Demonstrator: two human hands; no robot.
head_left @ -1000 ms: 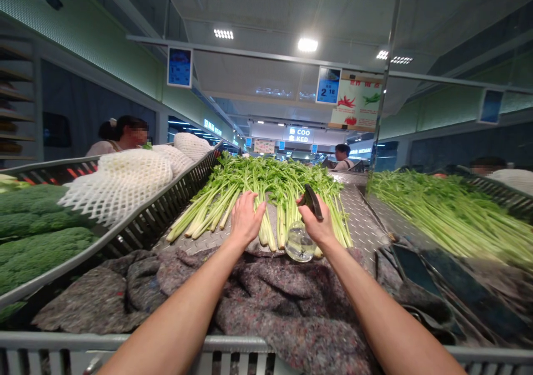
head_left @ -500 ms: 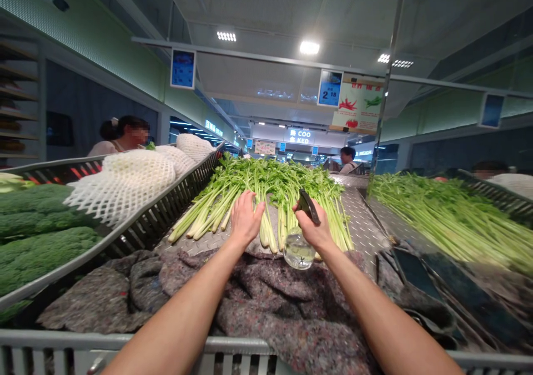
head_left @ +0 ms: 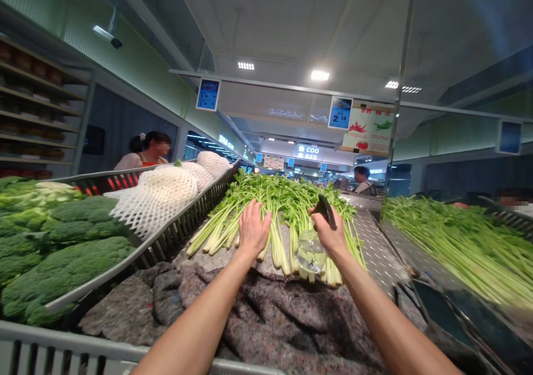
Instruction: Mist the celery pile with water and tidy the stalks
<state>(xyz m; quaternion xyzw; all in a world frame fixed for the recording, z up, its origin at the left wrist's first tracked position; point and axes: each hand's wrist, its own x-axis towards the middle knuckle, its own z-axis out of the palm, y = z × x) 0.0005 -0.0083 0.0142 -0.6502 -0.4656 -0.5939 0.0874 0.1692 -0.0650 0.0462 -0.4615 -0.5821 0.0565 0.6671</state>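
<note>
Stalks of celery [head_left: 221,224] lie in a wide spread on a metal tread plate [head_left: 377,250], leaves at the far end and pale bases towards me. My left hand [head_left: 254,231] is over the middle of the celery, palm down, fingers extended. Whether its fingertips touch the stalks is hard to tell. In my right hand [head_left: 333,235] is a clear spray bottle [head_left: 311,254] with a black trigger head, held upright above the stalk bases. Liquid shows inside the bottle. A crumpled grey felt blanket [head_left: 270,314] lies in front of the celery, under my forearms.
On the left, a black crate [head_left: 166,219] holds broccoli [head_left: 79,269] and produce in white foam nets [head_left: 162,192]. A mirror [head_left: 453,158] on the right reflects the celery. One person [head_left: 150,150] stands behind the crate, another [head_left: 361,180] farther back.
The view has shifted, so the scene sits lower and further right. My right hand still grips the spray bottle, and my left hand stays over the celery.
</note>
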